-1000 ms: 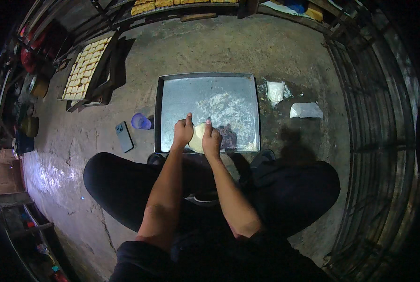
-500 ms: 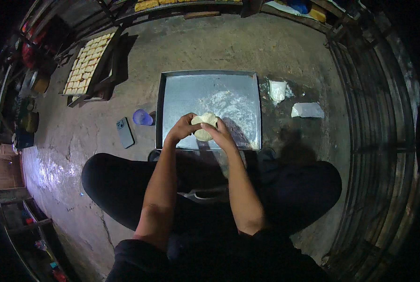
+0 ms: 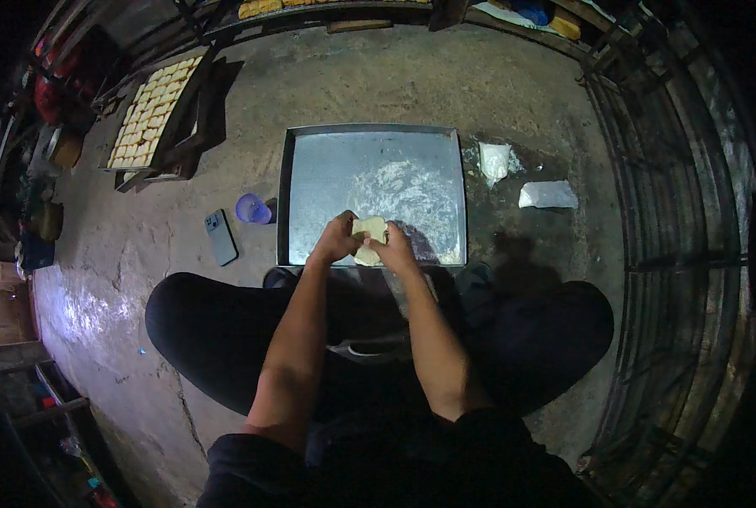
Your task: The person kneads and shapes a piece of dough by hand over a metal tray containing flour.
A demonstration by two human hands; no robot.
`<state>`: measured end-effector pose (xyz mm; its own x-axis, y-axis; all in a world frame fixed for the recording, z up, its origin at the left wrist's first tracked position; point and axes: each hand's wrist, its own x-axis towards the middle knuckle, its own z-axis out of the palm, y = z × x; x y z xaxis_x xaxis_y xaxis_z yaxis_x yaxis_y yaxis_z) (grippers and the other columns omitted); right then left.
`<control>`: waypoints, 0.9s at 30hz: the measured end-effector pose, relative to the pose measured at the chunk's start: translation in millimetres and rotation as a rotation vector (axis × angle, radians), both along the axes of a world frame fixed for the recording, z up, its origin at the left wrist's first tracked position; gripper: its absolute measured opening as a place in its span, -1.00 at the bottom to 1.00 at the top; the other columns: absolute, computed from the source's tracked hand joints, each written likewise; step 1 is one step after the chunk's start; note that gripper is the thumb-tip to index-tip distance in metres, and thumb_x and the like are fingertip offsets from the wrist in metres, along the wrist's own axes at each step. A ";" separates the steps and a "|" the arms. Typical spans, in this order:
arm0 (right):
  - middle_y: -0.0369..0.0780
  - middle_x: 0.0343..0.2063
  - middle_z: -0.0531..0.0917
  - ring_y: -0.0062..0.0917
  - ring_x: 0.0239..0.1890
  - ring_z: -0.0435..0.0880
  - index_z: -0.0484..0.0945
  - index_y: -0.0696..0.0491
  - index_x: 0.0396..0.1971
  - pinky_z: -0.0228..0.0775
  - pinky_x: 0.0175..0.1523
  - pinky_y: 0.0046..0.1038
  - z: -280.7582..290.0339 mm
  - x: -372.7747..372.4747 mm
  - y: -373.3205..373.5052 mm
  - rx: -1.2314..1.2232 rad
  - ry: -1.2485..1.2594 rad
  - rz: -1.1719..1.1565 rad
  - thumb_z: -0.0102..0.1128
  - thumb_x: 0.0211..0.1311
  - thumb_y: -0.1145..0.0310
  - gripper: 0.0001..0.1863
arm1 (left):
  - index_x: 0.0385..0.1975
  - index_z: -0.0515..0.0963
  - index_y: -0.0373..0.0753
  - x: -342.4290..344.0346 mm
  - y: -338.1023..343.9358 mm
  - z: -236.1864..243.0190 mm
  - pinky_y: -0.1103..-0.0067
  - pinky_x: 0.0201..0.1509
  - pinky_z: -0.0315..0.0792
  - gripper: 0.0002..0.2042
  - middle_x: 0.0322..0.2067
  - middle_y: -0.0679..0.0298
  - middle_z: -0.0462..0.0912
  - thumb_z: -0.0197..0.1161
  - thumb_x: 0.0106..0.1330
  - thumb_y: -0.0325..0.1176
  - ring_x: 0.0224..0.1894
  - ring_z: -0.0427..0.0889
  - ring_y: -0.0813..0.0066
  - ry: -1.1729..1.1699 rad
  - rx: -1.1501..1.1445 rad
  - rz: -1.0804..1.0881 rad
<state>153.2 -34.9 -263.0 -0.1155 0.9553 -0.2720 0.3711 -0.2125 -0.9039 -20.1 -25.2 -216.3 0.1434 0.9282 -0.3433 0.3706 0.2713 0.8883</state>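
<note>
A pale, soft piece of dough is held between my two hands over the near side of a metal tray. My left hand grips its left edge, and my right hand has the right edge, the thumbs pressing near its middle. The dough looks flattened and a little longer than wide. White flour is smeared over the right half of the tray's bottom.
Left of the tray stand a purple cup and a phone on the floor. To the right lie two white bags. A sheet of pale dough pieces leans at far left. Slatted racks line the right side.
The dough has gone from a wider, lobed shape to a narrower, more even one. Both hands have stayed on it, with small shifts of the fingers.
</note>
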 end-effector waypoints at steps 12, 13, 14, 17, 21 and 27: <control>0.06 -0.16 0.65 -0.01 -0.05 0.64 0.51 0.20 -0.12 0.48 0.05 -0.16 -8.0 -4.6 -10.3 0.007 -0.334 -0.040 0.41 0.02 0.33 -0.56 | -0.16 0.43 -0.26 11.1 -27.7 -24.6 0.27 -0.22 0.51 -0.62 -0.39 0.01 0.68 0.38 0.12 -0.22 -0.27 0.68 -0.07 0.277 0.063 0.069; 0.03 -0.17 0.66 -0.06 -0.07 0.66 0.52 0.20 -0.11 0.50 0.03 -0.19 -11.1 -4.3 -9.9 0.013 -0.333 -0.040 0.41 0.04 0.33 -0.57 | -0.15 0.44 -0.27 9.7 -26.8 -23.8 0.30 -0.22 0.51 -0.62 -0.39 0.02 0.68 0.39 0.14 -0.22 -0.29 0.69 0.00 0.314 0.050 0.056; 0.00 -0.18 0.67 -0.11 -0.08 0.68 0.52 0.19 -0.11 0.51 0.02 -0.21 -14.2 -3.3 -9.0 0.020 -0.333 -0.040 0.40 0.06 0.33 -0.58 | -0.14 0.46 -0.28 8.0 -24.8 -22.9 0.33 -0.23 0.52 -0.62 -0.39 0.04 0.69 0.39 0.15 -0.22 -0.31 0.70 0.06 0.350 0.037 0.042; -0.13 -0.15 0.68 -0.30 -0.09 0.70 0.51 0.15 -0.02 0.53 -0.01 -0.27 -35.0 12.4 7.5 -0.108 0.108 0.067 0.40 0.15 0.27 -0.55 | -0.14 0.48 -0.38 -4.8 -11.5 -25.1 0.42 -0.32 0.52 -0.61 -0.44 0.11 0.68 0.40 0.22 -0.21 -0.42 0.69 0.32 0.132 0.004 0.044; -0.21 -0.04 0.61 -0.42 -0.01 0.61 0.40 0.11 0.14 0.50 0.00 -0.30 43.1 -7.2 8.3 -0.502 0.523 -0.024 0.41 0.20 0.10 -0.38 | -0.16 0.50 -0.44 -31.1 -11.6 -29.1 0.50 -0.28 0.51 -0.59 -0.38 0.18 0.67 0.36 0.30 -0.14 -0.36 0.64 0.50 -0.056 -0.066 0.133; -0.18 -0.07 0.61 -0.47 -0.06 0.59 0.38 0.17 0.10 0.48 -0.05 -0.38 23.6 3.5 19.2 -0.206 0.319 -0.006 0.47 0.12 0.09 -0.32 | -0.05 0.47 -0.28 -3.5 -17.8 8.6 0.61 -0.25 0.46 -0.61 -0.43 0.35 0.59 0.35 0.31 -0.14 -0.38 0.55 0.61 -0.511 -0.383 0.359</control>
